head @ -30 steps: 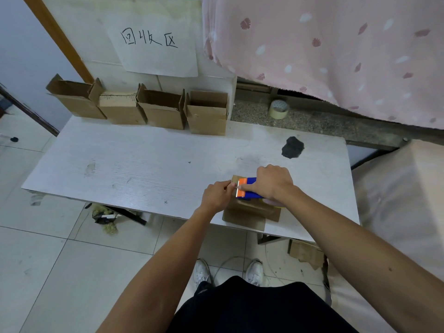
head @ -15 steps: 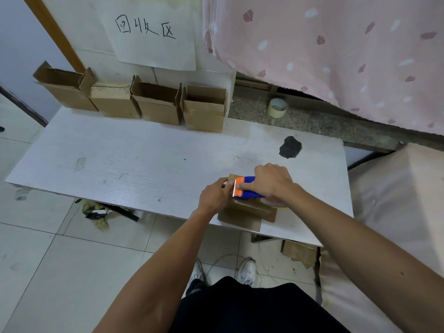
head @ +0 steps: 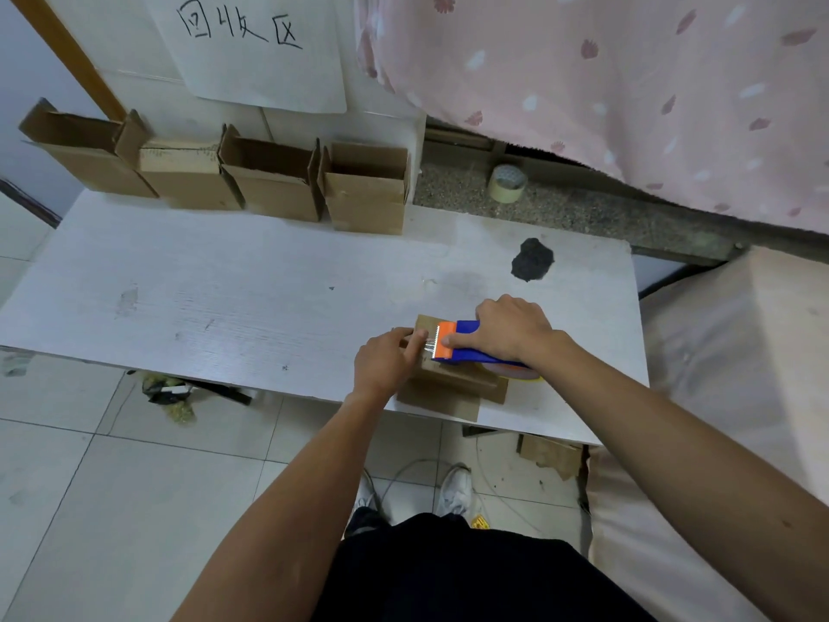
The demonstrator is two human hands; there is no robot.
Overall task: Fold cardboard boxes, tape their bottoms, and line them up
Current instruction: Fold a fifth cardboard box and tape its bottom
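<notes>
Over on the white bench (head: 224,298), which eats up most of the view, it's a pretty simple setup. Behind it on the right hangs a big pink cloth (head: 628,83) with little petal prints, draped down over a speckled stone ledge (head: 583,213). A paper sign (head: 269,60) with handwritten characters is stuck to the wall at the back left. Right under that sign, along the bench's far edge, is a row of four boxes (head: 273,186), standing side by side and touching, tops open with the flaps sticking up. The one being worked on is another box (head: 448,392), sitting at the near edge of the bench toward the right, well apart from that row. The right hand (head: 511,329) is on top of it, fingers wrapped around a blue and orange tape dispenser (head: 466,327) that lies across the box top with its toothed end pointing left; the roll peeks out under the wrist. The left hand (head: 386,361) is just beside it on the left end of the box, fingers stretched out and pressing down on the cardboard, tips right up against the dispenser's teeth. A spare tape roll (head: 507,182) stands on the ledge, just right of the last box in the row. There's also a dark blotch (head: 532,259) on the bench surface behind the right hand.
</notes>
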